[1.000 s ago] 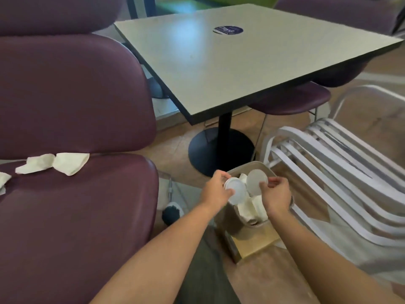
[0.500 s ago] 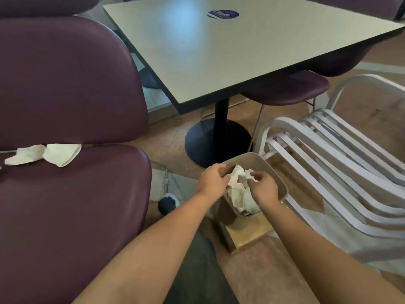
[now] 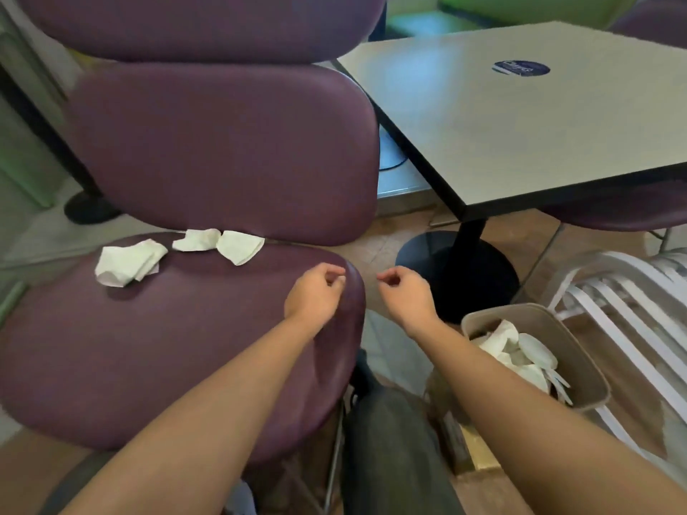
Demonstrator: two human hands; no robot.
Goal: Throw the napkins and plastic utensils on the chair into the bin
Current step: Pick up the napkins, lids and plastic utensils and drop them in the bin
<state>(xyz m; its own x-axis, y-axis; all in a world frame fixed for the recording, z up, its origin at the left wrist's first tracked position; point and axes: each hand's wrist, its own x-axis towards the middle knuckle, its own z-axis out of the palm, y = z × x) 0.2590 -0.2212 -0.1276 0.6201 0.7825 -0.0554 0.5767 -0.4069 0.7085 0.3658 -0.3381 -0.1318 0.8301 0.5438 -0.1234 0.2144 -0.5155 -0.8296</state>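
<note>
**Two empty hands between a napkin-strewn chair and a filled bin**

Seen from a head-worn camera looking down, a person's bare forearms reach forward from the near edge. The left hand (image 3: 316,289) hovers over the right end of a padded maroon vinyl chair seat (image 3: 156,347), fingers loosely curled with nothing in them. The right hand (image 3: 407,291) hangs just right of the seat's edge, above the floor, its fingers also loosely curled and holding nothing. The two hands are close together but apart.

At the far side of the seat, where it meets the maroon backrest (image 3: 223,150), lie crumpled white paper napkins. One larger crumpled napkin (image 3: 128,262) sits to the left. Just to its right, a twisted pair of napkins (image 3: 221,244) rests against the crease of the backrest. Both are well apart from the hands. No plastic utensils can be made out on the seat.

To the near right, on the brown floor, stands a small beige plastic bin (image 3: 583,366), tilted in view, just right of the right forearm. Inside it sit crumpled white napkins and white plastic utensils (image 3: 520,354).

Beyond the bin rises a square pale grey table (image 3: 520,124) on a black round pedestal base (image 3: 453,269), with a dark blue oval sticker (image 3: 520,67) on its top. At the far right edge stands a white slatted metal chair (image 3: 639,310).
</note>
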